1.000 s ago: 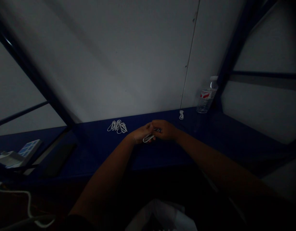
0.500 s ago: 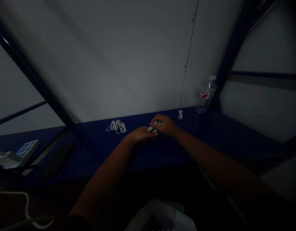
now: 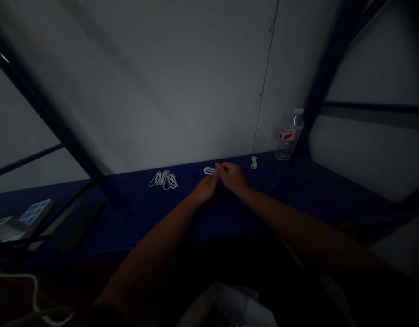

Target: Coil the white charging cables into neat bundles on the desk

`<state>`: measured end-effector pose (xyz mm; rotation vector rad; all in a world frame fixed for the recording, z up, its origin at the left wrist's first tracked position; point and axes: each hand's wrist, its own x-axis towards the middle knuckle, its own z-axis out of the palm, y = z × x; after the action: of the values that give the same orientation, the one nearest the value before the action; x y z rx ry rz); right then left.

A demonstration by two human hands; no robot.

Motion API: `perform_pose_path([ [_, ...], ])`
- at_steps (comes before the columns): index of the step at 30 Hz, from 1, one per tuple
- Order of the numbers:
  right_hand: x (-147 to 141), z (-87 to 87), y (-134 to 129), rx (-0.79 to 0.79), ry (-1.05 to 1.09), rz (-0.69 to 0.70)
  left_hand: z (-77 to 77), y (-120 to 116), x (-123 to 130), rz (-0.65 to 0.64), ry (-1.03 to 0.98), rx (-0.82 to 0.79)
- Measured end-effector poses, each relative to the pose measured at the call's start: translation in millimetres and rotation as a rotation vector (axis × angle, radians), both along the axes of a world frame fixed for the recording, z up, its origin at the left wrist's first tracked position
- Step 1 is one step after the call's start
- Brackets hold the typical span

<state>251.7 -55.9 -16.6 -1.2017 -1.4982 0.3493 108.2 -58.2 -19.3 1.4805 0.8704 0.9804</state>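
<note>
Dim room, dark blue desk (image 3: 134, 209) under a pale wall. A narrow white cable loop (image 3: 210, 170) lies at the desk's far side, its long axis running nearly level from 9 to 3 o'clock, slightly raised at the right end. The right hand (image 3: 231, 176) is the nearer: its fingertips close in a pinch on the loop's right end, so the loop extends toward 9 o'clock from that hand. The left hand (image 3: 206, 189) sits just below the loop, at about 7 o'clock from the right hand, with fingers curled up toward the loop's underside; whether they grip it or only touch it cannot be told in this light. Both forearms converge from the bottom of the view. A looped bundle of white cable (image 3: 164, 180) rests at 9 o'clock from the left hand, well clear of it. A small white cable coil (image 3: 253, 162) and a plastic water bottle (image 3: 289, 141) stand at about 2 o'clock from the right hand.
</note>
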Motion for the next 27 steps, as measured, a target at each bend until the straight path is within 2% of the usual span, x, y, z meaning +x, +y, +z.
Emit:
perform_pose_path([
  [2, -4, -1.0, -3, 0.040, -0.160, -0.004, -3.7, 2, 2, 0.024, -0.104, -0.109],
  [5, -5, 2.3, -9, 0.063, -0.363, 0.002, -0.5, 1, 1, -0.001, -0.273, -0.251],
  [9, 5, 13.4, -16, 0.167, -0.417, -0.038, 13.1, -3, -7, -0.091, -0.273, -0.363],
  [12, 15, 20.8, -19, 0.324, -0.369, 0.087, 21.2, -9, -13, -0.227, -0.182, -0.432],
  [15, 23, 22.6, -20, 0.380, -0.478, 0.300, 25.5, -17, -15, -0.401, -0.026, -0.441],
  [18, 23, 19.3, -19, 0.325, -0.678, 0.418, 27.3, -25, -15, -0.491, 0.136, -0.364],
  [20, 21, 16.8, -18, 0.268, -0.714, 0.405, 27.6, -26, -13, -0.490, 0.246, -0.265],
  [22, 17, 15.3, -15, 0.194, -0.628, 0.355, 27.3, -24, -12, -0.402, 0.364, -0.061],
  [25, 11, 14.5, -10, 0.055, -0.379, 0.264, 26.2, -15, -10, -0.173, 0.553, 0.323],
  [27, 9, 14.0, -6, -0.049, -0.223, 0.254, 25.4, -11, -11, -0.051, 0.648, 0.494],
])
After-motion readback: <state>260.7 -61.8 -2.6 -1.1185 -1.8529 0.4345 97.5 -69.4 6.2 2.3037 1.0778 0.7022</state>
